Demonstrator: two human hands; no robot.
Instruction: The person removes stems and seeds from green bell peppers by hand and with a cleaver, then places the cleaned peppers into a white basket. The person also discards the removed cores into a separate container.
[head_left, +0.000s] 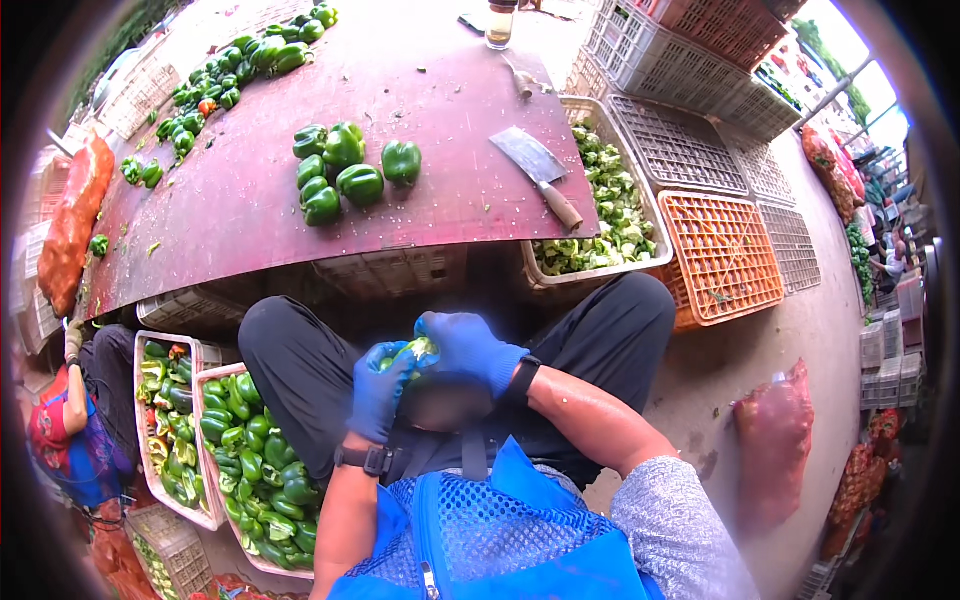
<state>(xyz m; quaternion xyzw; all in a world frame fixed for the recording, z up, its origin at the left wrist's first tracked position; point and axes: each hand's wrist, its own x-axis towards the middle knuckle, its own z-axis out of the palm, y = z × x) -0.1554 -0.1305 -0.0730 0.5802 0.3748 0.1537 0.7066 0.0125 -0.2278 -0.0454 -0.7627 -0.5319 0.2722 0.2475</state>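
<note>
In front of my lap, both my gloved hands meet at a green bell pepper (418, 350), with pale inner flesh showing between them. My left hand (380, 388) is closed round its left side. My right hand (468, 350) is closed over it from the right; its fingertips are partly hidden. On the red board (420, 110) ahead lies a small cluster of whole bell peppers (344, 146), one of them (401, 163) slightly apart. To their right rests a cleaver (530, 155), its wooden handle toward me.
A crate of pale green trimmings (625, 190) stands by the board's right edge, beside an orange crate (720, 258). Crates of peppers (262, 470) sit at my left. More peppers (245, 60) lie far left. A co-worker (75, 410) sits at left; a red sack (775, 445) stands right.
</note>
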